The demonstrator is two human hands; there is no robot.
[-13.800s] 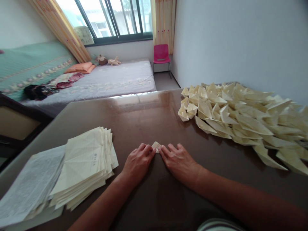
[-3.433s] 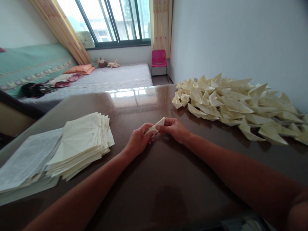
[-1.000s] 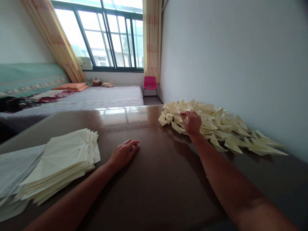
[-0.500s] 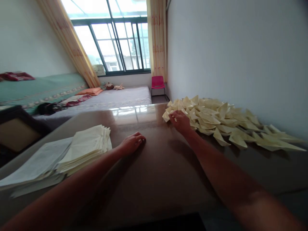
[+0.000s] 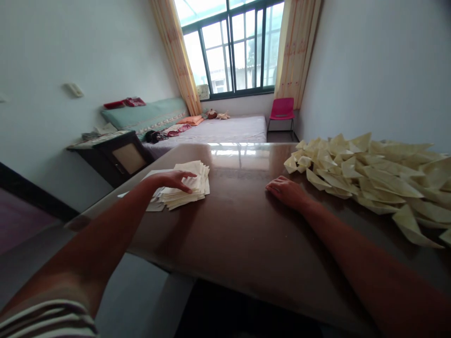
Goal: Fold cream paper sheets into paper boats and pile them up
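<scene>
Fingers of my left hand (image 5: 173, 179) lie spread, holding nothing, on the stack of cream paper sheets (image 5: 186, 190) near the glossy brown surface (image 5: 232, 225) edge; dragging could fan several off. My right hand (image 5: 289, 191) rests flat, empty, beside the heap of folded cream paper boats (image 5: 366, 173).

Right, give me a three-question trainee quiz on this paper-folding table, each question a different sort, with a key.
1. True or false: the left hand rests on the stack of flat sheets.
2. Multiple choice: the right hand is
A. holding a folded piece in the air
B. lying empty on the table, just short of the pile of folded paper pieces
C. on the pink chair
3. Fill in: the pile of folded pieces lies along the wall on the person's ____ side.

Key
1. True: its fingers lie on the top sheet.
2. B: palm down on the dark tabletop, nothing in it.
3. right
</scene>
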